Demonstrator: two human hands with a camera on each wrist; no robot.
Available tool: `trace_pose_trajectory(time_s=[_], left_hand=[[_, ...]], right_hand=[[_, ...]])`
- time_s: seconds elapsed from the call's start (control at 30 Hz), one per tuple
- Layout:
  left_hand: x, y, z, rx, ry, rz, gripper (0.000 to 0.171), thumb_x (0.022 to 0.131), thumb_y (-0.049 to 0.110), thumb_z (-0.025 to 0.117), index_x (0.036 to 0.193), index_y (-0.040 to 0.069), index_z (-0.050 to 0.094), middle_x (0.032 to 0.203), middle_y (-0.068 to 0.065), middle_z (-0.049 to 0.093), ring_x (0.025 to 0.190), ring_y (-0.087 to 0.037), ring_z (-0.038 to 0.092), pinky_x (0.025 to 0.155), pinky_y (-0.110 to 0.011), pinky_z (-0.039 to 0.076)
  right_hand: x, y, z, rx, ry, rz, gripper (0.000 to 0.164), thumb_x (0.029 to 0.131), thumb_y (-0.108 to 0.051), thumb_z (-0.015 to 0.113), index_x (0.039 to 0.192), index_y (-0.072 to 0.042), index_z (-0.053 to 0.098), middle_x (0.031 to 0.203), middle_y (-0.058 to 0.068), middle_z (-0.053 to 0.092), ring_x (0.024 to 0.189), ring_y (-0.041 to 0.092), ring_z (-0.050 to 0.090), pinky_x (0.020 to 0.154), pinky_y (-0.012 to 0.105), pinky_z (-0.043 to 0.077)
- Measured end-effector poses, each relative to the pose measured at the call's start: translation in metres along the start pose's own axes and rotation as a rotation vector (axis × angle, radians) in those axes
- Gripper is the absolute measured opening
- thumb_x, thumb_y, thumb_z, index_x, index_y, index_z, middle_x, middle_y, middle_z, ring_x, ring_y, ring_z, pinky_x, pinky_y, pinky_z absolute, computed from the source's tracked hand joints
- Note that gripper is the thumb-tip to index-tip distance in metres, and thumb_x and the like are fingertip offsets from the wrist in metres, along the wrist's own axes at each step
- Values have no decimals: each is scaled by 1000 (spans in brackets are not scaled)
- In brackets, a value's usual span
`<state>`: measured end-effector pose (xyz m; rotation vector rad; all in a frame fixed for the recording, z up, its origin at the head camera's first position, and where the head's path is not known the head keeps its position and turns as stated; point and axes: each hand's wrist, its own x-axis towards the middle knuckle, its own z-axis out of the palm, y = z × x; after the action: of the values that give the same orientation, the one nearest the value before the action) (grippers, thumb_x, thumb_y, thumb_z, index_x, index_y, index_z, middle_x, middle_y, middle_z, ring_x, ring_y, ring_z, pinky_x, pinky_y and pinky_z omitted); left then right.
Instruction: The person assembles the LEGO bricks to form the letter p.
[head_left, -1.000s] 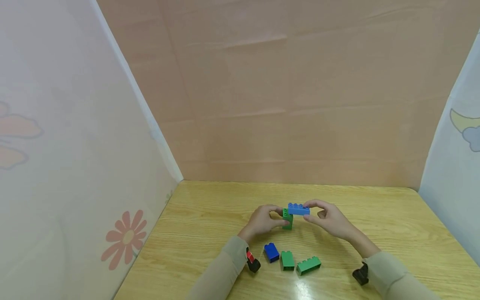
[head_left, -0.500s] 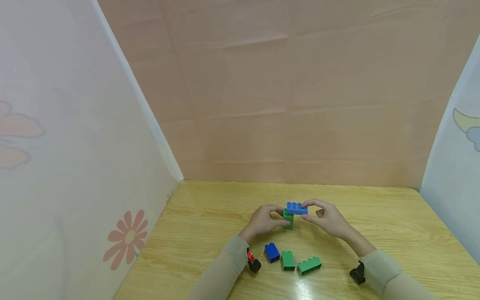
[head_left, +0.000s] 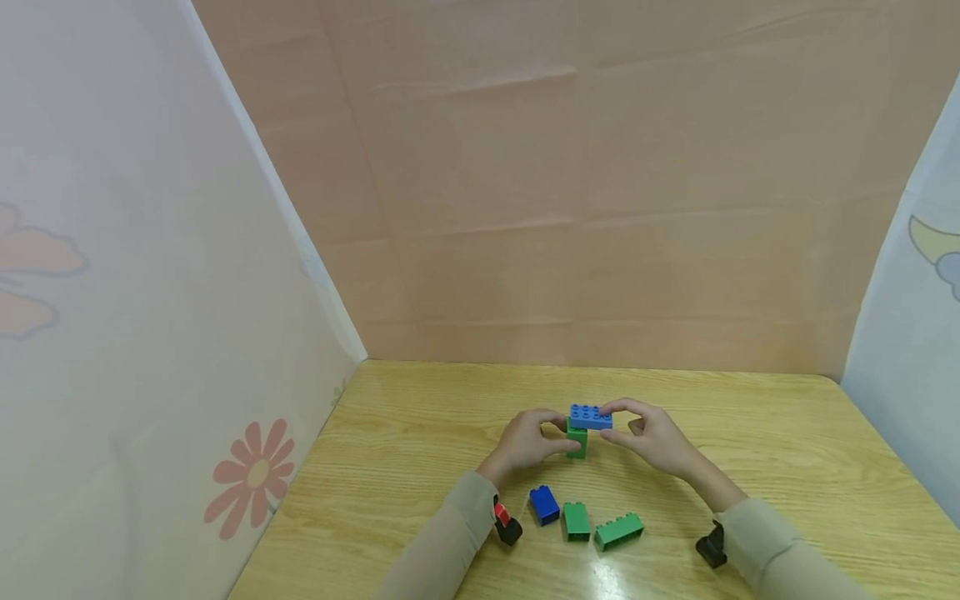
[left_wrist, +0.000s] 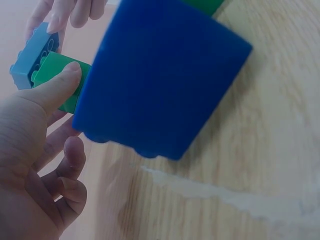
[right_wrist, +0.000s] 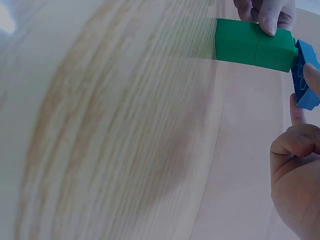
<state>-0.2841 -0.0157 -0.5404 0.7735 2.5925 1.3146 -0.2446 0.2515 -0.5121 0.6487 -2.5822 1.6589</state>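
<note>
My left hand (head_left: 525,439) pinches a stack of green toy bricks (head_left: 577,435) standing upright on the table, thumb on the near side. The right wrist view shows two green bricks (right_wrist: 237,42) stacked, one on the other. My right hand (head_left: 662,439) pinches a long light blue brick (head_left: 590,419) by its right end, between thumb and fingers. The blue brick's left end lies over the stack's studs and its right end juts out past it. In the left wrist view the light blue brick (left_wrist: 31,55) sits right at the green studs, slightly tilted.
Nearer me on the wooden table (head_left: 420,400) lie a dark blue brick (head_left: 544,506), a green brick (head_left: 577,522) and a longer green brick (head_left: 619,531). The dark blue brick looms large in the left wrist view. Cloth-covered walls (head_left: 480,208) stand behind and at both sides.
My right hand has shifted slightly left with the light blue brick, which now covers more of the green stack and shows more of its studded top. The left hand holds its place.
</note>
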Motion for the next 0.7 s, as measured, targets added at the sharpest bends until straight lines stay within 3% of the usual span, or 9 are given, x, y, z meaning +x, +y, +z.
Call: trace_pose_trajectory(time_s=[0.1, 0.2, 0.3, 0.47, 0.7], left_hand=[[0, 0, 0, 0, -1, 3, 37, 88, 48, 83, 118, 26, 77, 108, 19, 69, 97, -5, 64, 75, -25, 53], [0, 0, -1, -1, -3, 2, 38, 88, 48, 83, 118, 26, 77, 108, 19, 69, 94, -5, 64, 73, -25, 53], [1, 0, -1, 1, -5, 0, 38, 88, 48, 82, 119, 26, 77, 108, 19, 69, 93, -5, 64, 72, -25, 53], [0, 1, -1, 6, -7, 0, 38, 88, 49, 82, 119, 27, 77, 108, 19, 69, 96, -6, 64, 74, -26, 52], [-1, 1, -1, 3, -7, 2, 38, 88, 48, 83, 119, 27, 77, 107, 20, 69, 96, -6, 65, 74, -26, 53]], right_hand=[[1, 1, 1, -1, 12, -4, 39, 96, -22, 78, 133, -17, 67, 103, 12, 69, 43, 3, 29, 38, 26, 33], [2, 2, 2, -4, 17, 4, 46, 95, -23, 79, 138, -15, 64, 132, 18, 62, 43, 3, 30, 39, 25, 34], [2, 2, 3, -3, 7, 17, 50, 95, -25, 79, 141, -13, 62, 130, 19, 63, 43, 3, 30, 40, 24, 33], [2, 1, 2, -6, -13, 10, 51, 96, -25, 79, 141, -7, 62, 113, 18, 69, 44, 4, 29, 40, 24, 31], [2, 1, 2, -57, 1, -24, 47, 94, -26, 80, 138, -14, 67, 133, 15, 65, 45, 2, 29, 41, 25, 34]])
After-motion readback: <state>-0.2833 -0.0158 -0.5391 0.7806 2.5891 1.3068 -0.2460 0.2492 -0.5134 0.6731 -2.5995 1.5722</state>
